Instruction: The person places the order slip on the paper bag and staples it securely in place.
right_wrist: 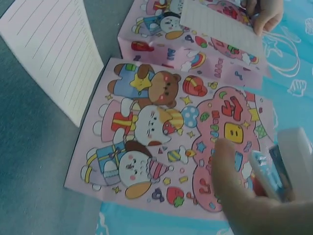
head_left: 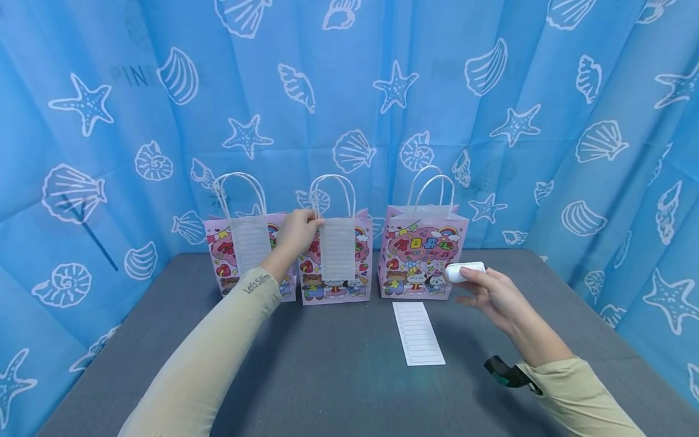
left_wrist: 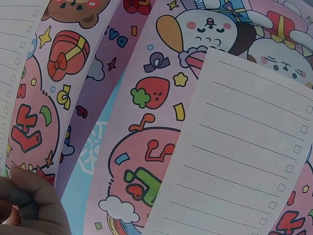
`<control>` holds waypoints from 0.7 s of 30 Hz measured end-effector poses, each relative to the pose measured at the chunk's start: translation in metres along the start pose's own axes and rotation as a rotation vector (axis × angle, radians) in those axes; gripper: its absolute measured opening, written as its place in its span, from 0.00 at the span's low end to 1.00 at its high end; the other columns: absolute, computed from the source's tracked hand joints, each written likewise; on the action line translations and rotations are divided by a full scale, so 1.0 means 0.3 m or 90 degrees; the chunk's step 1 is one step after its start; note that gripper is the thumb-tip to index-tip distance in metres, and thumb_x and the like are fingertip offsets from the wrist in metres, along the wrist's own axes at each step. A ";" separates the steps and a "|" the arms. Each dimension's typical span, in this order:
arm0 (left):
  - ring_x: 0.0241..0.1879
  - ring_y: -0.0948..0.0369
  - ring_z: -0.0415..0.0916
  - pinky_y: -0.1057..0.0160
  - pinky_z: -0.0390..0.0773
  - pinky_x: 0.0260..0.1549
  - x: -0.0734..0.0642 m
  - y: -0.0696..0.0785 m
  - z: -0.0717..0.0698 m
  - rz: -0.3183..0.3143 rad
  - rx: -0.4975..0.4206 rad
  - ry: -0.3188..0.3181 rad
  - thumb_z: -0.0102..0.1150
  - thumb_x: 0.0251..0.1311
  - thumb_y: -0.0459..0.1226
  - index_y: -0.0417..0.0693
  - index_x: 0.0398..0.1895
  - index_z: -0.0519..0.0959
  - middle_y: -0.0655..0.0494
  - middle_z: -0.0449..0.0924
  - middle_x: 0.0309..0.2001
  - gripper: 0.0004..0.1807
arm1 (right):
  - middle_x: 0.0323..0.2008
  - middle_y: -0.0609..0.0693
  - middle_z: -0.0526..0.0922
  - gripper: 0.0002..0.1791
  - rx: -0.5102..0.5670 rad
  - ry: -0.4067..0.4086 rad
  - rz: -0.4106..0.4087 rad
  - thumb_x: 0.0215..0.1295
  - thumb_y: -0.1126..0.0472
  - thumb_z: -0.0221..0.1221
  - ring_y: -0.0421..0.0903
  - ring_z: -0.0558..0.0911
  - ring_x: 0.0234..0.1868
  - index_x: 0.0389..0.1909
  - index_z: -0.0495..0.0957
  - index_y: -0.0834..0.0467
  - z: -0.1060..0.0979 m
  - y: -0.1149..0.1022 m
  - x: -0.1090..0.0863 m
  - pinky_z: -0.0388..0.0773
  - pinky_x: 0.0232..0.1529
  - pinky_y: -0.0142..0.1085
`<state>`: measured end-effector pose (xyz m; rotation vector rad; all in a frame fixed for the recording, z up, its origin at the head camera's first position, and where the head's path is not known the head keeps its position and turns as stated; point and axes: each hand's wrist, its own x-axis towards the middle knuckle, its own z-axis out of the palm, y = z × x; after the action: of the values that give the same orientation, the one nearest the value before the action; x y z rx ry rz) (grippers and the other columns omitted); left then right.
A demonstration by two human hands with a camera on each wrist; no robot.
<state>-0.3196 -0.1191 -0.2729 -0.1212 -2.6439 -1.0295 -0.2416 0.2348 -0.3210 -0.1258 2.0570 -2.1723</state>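
Note:
My left hand pinches the top left corner of a lined checklist sheet at the upper edge of the middle paper gift bag; its curled fingers show at the lower left of the left wrist view. To the right, my right hand grips a small white stapler, held between thumb and fingers before the right gift bag. In the right wrist view the stapler has its jaws apart. Another checklist sheet lies on the table in front of the right bag.
The left gift bag carries a checklist sheet on its front, partly behind my left arm. All the bags have upright white handles and stand on the grey table before a blue curtain with shell prints.

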 end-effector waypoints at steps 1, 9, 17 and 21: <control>0.21 0.59 0.59 0.63 0.61 0.22 0.000 0.000 0.000 0.000 0.001 0.000 0.52 0.71 0.44 0.44 0.26 0.72 0.52 0.66 0.22 0.17 | 0.41 0.40 0.80 0.21 0.017 -0.017 -0.014 0.75 0.58 0.50 0.36 0.80 0.45 0.61 0.60 0.64 0.001 0.002 0.002 0.77 0.50 0.41; 0.22 0.59 0.61 0.64 0.62 0.23 0.006 -0.003 0.003 -0.001 0.002 0.001 0.52 0.71 0.45 0.44 0.26 0.73 0.52 0.68 0.24 0.17 | 0.41 0.41 0.77 0.22 0.031 -0.008 -0.027 0.76 0.57 0.47 0.37 0.78 0.42 0.64 0.56 0.63 0.051 0.014 0.023 0.72 0.43 0.34; 0.22 0.59 0.61 0.64 0.62 0.23 0.002 -0.001 0.003 -0.003 0.000 0.002 0.52 0.71 0.45 0.44 0.28 0.74 0.52 0.68 0.24 0.16 | 0.42 0.42 0.74 0.25 0.028 -0.011 -0.036 0.78 0.51 0.40 0.38 0.74 0.43 0.67 0.51 0.63 0.093 0.004 0.039 0.70 0.45 0.34; 0.22 0.59 0.61 0.64 0.62 0.22 0.004 -0.002 0.002 -0.005 0.002 0.000 0.52 0.71 0.45 0.44 0.28 0.74 0.52 0.68 0.24 0.16 | 0.49 0.50 0.69 0.29 0.055 -0.043 -0.025 0.80 0.51 0.34 0.39 0.77 0.45 0.71 0.39 0.62 0.114 -0.005 0.047 0.72 0.45 0.35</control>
<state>-0.3210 -0.1192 -0.2735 -0.1095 -2.6479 -1.0268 -0.2499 0.1987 -0.3182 -0.2284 1.9367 -2.2438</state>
